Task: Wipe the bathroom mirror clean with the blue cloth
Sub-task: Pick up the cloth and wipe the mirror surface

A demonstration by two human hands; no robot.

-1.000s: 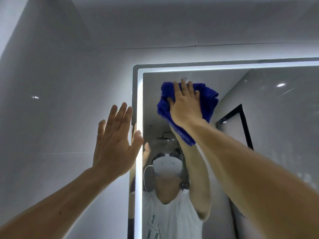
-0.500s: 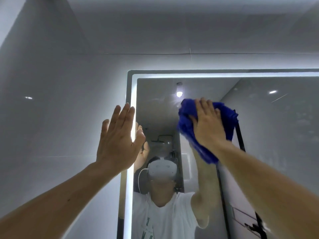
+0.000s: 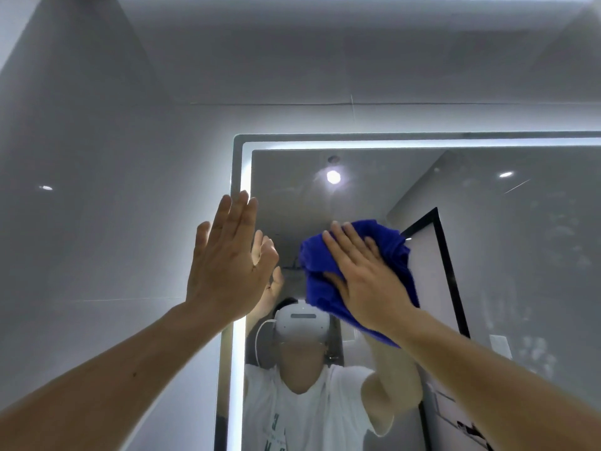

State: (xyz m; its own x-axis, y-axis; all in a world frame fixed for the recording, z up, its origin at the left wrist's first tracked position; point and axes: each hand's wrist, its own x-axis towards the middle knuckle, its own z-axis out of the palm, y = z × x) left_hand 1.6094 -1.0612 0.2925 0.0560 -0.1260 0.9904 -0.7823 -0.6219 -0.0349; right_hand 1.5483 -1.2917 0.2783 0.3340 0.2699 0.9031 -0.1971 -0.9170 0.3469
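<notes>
So, just the one head view here. The right hand (image 3: 364, 281) is laid flat on the blue cloth (image 3: 317, 255), fingers straight and slightly spread, pressing it against the mirror (image 3: 507, 262). It isn't really gripping it, more pushing with the palm. The cloth is bunched up in the upper left part of the glass, a bit below the top edge and near the left side, with a corner hanging down under the wrist.

The left hand (image 3: 227, 268) is up with the fingers straight and close together, holding nothing. It sits over the glowing light strip (image 3: 245, 177) on the mirror's left edge. I can't tell whether it's actually touching the glass.

In the reflection there's a person in a white headset (image 3: 300, 320) and white t-shirt (image 3: 292, 418), plus a ceiling light (image 3: 333, 176) and a black door frame (image 3: 450, 271). Grey wall (image 3: 97, 222) all around.
</notes>
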